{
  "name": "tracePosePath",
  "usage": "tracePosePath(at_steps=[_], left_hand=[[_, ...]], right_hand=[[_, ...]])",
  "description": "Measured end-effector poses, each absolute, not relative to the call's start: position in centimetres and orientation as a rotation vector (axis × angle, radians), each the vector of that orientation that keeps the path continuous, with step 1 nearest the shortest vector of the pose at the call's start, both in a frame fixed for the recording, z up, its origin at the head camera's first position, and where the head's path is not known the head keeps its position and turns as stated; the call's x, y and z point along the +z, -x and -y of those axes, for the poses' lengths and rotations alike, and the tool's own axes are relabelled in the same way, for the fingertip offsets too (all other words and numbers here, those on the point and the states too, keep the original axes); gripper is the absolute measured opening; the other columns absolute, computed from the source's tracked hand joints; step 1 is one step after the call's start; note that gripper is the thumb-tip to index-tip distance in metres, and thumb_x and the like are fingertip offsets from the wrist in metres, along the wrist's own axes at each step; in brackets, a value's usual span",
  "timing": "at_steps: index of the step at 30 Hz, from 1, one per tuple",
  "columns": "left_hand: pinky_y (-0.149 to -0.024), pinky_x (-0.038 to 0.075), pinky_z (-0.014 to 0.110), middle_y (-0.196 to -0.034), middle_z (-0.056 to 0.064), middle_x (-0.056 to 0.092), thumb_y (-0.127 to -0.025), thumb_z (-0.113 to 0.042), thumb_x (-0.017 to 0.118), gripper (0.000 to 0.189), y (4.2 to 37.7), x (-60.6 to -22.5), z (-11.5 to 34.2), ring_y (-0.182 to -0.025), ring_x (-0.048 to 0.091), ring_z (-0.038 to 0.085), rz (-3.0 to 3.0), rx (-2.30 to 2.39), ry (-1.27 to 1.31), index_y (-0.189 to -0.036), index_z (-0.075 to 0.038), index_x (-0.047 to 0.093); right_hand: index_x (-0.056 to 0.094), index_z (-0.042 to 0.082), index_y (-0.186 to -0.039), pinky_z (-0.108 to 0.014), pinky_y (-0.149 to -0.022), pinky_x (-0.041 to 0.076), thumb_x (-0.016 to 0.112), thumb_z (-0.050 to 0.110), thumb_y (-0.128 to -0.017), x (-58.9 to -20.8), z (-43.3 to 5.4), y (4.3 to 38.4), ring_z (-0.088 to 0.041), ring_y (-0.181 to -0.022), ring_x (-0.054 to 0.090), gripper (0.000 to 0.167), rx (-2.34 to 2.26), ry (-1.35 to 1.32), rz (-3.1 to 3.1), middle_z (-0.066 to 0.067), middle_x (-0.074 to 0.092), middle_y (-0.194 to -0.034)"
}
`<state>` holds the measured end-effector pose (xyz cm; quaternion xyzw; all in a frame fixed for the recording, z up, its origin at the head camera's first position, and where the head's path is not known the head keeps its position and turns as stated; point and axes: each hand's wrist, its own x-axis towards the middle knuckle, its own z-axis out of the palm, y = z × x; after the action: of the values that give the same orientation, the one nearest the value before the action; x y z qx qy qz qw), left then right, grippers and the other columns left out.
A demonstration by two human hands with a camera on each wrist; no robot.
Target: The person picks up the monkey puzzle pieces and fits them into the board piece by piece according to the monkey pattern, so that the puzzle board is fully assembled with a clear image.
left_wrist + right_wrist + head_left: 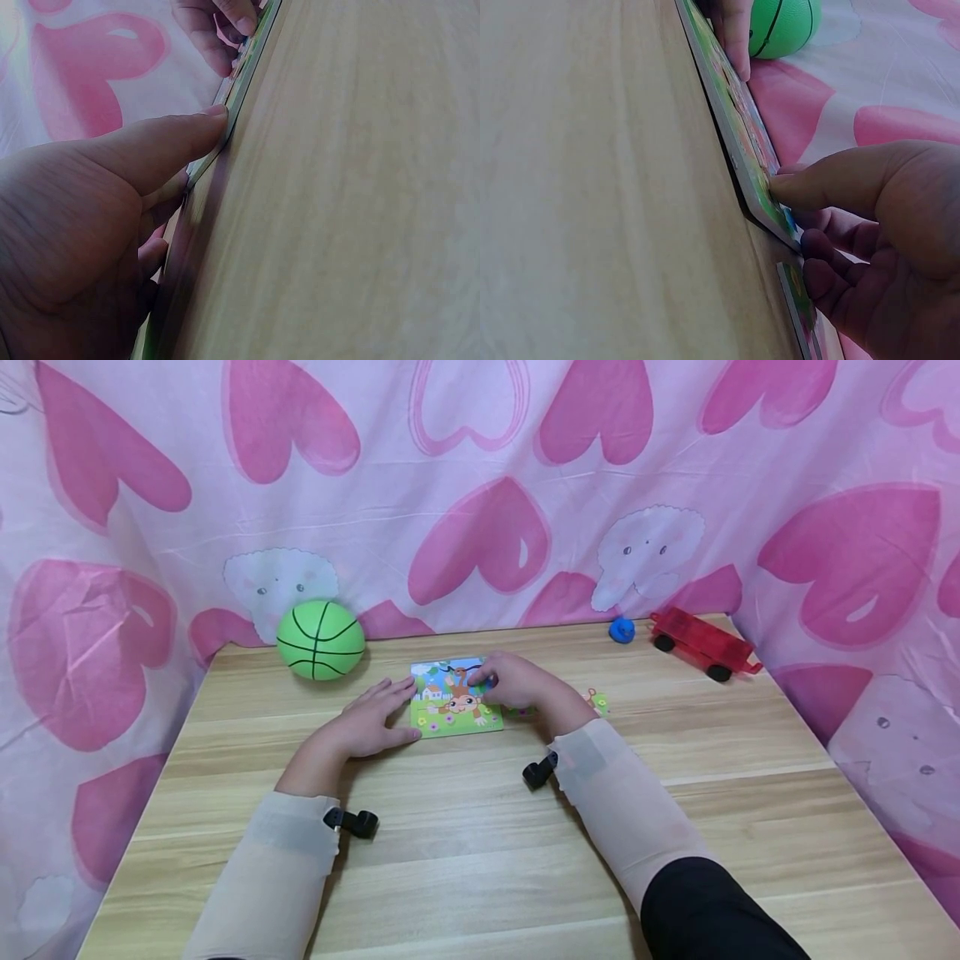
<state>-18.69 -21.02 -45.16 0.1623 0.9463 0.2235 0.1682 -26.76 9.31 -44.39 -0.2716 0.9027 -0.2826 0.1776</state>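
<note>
A jigsaw puzzle (452, 717) with a monkey picture lies flat in its board on the table. My left hand (369, 718) rests at its left side, fingers extended along the edge; the thumb (191, 139) touches the near corner. Over the puzzle's right part is my right hand (517, 681), fingers bent. In the right wrist view, its thumb (810, 187) touches the picture near the right edge, other fingers curled beside it. Whether a piece is between these fingertips is hidden. A green picture piece (795, 289) lies just beyond the board, under the right hand.
Farther right, part of a flowered picture piece (600, 702) shows past the right wrist. A green ball (321, 641) sits at the back left. At the back right are a small blue toy (622, 630) and a red toy cart (701, 642), before a pink heart-patterned curtain (480, 543).
</note>
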Motion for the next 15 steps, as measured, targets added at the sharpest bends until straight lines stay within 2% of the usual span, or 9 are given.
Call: tracePosePath(at_steps=[5,10,15], left_hand=[[-0.135,0.007,0.07,-0.182,-0.006,0.016,-0.098,-0.057,0.071,0.092,18.7,-45.2,21.1,-0.17,0.003,0.037,-2.691,0.631,-0.464,-0.172,-0.025,0.026],[-0.135,0.007,0.069,-0.182,-0.006,0.017,-0.098,-0.057,0.072,0.093,18.6,-45.1,21.1,-0.17,0.003,0.038,-2.696,0.635,-0.47,-0.172,-0.025,0.026],[-0.135,0.006,0.069,-0.182,-0.005,0.017,-0.098,-0.056,0.072,0.092,18.6,-45.0,21.1,-0.17,0.005,0.039,-2.7,0.647,-0.484,-0.172,-0.023,0.027]], right_hand=[[0.079,0.019,-0.131,-0.038,-0.096,0.055,0.077,0.015,-0.097,-44.3,-9.3,26.7,-0.023,-0.106,0.059,0.034,-0.814,0.738,-2.542,-0.005,0.064,-0.124],[0.075,0.023,-0.136,-0.04,-0.096,0.055,0.076,0.018,-0.099,-43.3,-10.1,26.5,-0.023,-0.108,0.06,0.038,-0.928,0.596,-2.526,-0.002,0.068,-0.121],[0.072,0.02,-0.139,-0.044,-0.098,0.06,0.075,0.018,-0.1,-42.7,-11.8,26.5,-0.024,-0.113,0.066,0.04,-0.982,0.533,-2.524,-0.001,0.072,-0.13]])
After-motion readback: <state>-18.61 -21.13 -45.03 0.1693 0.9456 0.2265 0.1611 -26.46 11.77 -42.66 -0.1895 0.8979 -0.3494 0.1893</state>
